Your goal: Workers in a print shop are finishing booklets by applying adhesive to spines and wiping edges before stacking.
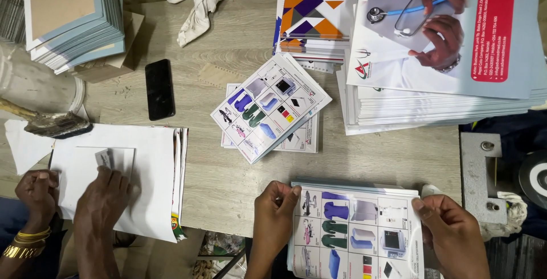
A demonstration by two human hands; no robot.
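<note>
Glossy catalogue sheet sits pinched at both edges, left hand and right hand each in a closed grip; beyond them, loose sheets and tall stacks wait on the counter.

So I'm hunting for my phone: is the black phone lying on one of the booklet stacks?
No, the black phone lies flat on the bare wooden table, apart from every stack.
</note>
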